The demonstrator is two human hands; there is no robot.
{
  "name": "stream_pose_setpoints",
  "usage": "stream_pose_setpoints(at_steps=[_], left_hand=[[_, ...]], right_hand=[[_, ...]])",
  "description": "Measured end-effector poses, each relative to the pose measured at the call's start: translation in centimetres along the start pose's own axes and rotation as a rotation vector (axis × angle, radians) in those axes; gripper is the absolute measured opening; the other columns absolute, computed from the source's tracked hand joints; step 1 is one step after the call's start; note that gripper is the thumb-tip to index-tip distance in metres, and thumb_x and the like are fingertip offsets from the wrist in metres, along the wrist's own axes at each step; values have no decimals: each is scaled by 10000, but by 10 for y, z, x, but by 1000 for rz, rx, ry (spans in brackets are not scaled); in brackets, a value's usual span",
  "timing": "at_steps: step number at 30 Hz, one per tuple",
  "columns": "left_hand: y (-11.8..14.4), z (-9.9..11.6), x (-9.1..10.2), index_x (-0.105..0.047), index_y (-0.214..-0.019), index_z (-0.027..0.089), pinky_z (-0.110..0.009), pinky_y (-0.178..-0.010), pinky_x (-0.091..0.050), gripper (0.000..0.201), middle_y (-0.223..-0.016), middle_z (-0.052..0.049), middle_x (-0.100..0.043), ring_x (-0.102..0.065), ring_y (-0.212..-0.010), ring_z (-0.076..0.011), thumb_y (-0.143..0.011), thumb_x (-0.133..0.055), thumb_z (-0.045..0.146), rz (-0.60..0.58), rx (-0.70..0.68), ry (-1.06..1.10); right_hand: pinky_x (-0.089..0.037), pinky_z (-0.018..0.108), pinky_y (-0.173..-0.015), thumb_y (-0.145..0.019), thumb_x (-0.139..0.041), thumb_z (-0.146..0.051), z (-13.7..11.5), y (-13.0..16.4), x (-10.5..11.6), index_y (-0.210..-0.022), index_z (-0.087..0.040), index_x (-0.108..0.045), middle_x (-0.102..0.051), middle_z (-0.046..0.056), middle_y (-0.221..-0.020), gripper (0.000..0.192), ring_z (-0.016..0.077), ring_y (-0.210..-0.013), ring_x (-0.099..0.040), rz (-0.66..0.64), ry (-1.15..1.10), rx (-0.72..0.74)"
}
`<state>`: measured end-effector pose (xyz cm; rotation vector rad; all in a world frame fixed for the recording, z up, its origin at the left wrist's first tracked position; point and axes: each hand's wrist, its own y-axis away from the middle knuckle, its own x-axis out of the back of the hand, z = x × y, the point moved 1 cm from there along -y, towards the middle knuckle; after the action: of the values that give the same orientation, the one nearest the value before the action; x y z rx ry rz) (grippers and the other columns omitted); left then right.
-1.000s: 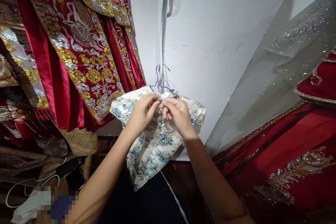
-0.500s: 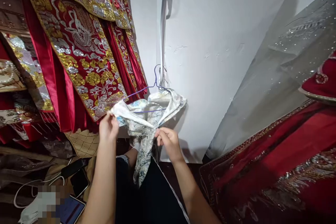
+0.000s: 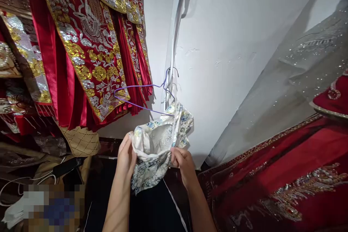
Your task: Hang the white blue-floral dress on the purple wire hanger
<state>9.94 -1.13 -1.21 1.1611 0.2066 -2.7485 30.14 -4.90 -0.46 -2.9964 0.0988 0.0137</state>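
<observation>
A white garment with a blue floral print [image 3: 152,174] hangs half off a purple wire hanger [image 3: 136,86]. Its right shoulder is still over the hanger's right arm, while the hanger's left arm is bare. My left hand [image 3: 127,156] is closed on the left edge of the neckline. At the right side of the opening, my right hand [image 3: 182,159] pinches the fabric with thumb and fingers. Between both hands the neckline is spread, showing the pale inside. The hanger's hook is caught at a white strap [image 3: 174,40] by the wall.
Red costumes with gold and silver embroidery [image 3: 95,43] hang at left. A translucent cover [image 3: 261,90] and a red beaded garment [image 3: 288,174] stand at right. Behind is a white wall [image 3: 225,25]. White cables [image 3: 40,179] lie at lower left beside a quilted beige item [image 3: 81,141].
The garment's left shoulder has come off the hanger, leaving that arm bare. My left hand has moved right and down with the fabric, and my right hand slightly down. The view has shifted a little.
</observation>
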Motion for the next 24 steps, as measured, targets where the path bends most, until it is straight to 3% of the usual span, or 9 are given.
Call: stream_pose_setpoints(at_steps=[3, 6, 8, 10, 14, 16, 18, 20, 24], left_hand=[[30, 8, -35, -618, -948, 213, -269, -740, -499, 188, -908, -28, -644, -613, -806, -163, -909, -628, 397, -298, -19, -274], [55, 8, -59, -634, -946, 229, -318, -860, -484, 175, -1021, -52, -661, -619, -938, -207, -940, -587, 398, -521, -52, -601], [60, 9, -65, -641, -978, 243, -349, -971, -445, 183, -1110, -58, -661, -605, -1055, -237, -954, -562, 406, -573, -117, -768], [56, 10, -66, -623, -1126, 270, -372, -1052, -396, 242, -1227, -62, -637, -566, -1178, -256, -976, -515, 426, -562, -167, -867], [32, 6, -66, -445, -1429, 267, -404, -1127, -331, 471, -1428, -99, -530, -461, -1341, -272, -1020, -362, 485, -684, -205, -885], [19, 0, -69, -522, -1364, 232, -399, -1083, -371, 497, -1321, -109, -602, -526, -1259, -275, -1030, -279, 507, -822, -202, -904], [8, -5, -71, -666, -1110, 203, -386, -987, -427, 571, -1079, -99, -678, -604, -1064, -267, -1027, -214, 542, -964, -210, -978], [-2, -7, -70, -673, -850, 194, -378, -923, -437, 608, -879, -79, -667, -605, -913, -250, -1016, -225, 569, -1064, -264, -1094], [-21, 5, -50, -643, -807, 205, -371, -915, -391, 411, -804, -62, -646, -581, -873, -249, -958, -474, 548, -992, -380, -1430]], right_hand=[[-435, 313, -653, -905, -553, -544, -1, -1, -9, -736, -232, -660, -603, 24, -671, 371, 198, -677, -557, 102, -18, 90], [-496, 368, -853, -886, -475, -692, 5, 1, -21, -946, -235, -721, -711, 95, -958, 522, 278, -1009, -631, 69, -164, -21], [-513, 399, -876, -879, -384, -764, 8, 5, -26, -1046, -225, -720, -718, 117, -1023, 657, 300, -1080, -634, -16, -302, -113], [-515, 411, -889, -879, -396, -762, 7, 11, -25, -1106, -226, -706, -718, 120, -1038, 659, 304, -1097, -635, -109, -356, -119], [-513, 388, -884, -791, -722, -538, -13, 17, -6, -1053, -234, -706, -715, 79, -981, 401, 287, -1016, -645, -300, -160, -31], [-527, 358, -790, -739, -788, -427, -28, 15, 7, -935, -216, -716, -705, 55, -885, 297, 262, -877, -646, -382, -13, -17], [-506, 319, -660, -731, -778, -351, -44, 10, 21, -831, -199, -710, -674, 30, -773, 195, 224, -731, -611, -443, 124, -15], [-457, 288, -576, -736, -730, -271, -61, 2, 34, -754, -188, -695, -636, 13, -698, 93, 192, -645, -562, -441, 260, 30], [-442, 274, -581, -760, -602, -185, -90, -24, 53, -697, -183, -687, -655, 21, -705, 105, 198, -668, -581, -178, 397, 203]])
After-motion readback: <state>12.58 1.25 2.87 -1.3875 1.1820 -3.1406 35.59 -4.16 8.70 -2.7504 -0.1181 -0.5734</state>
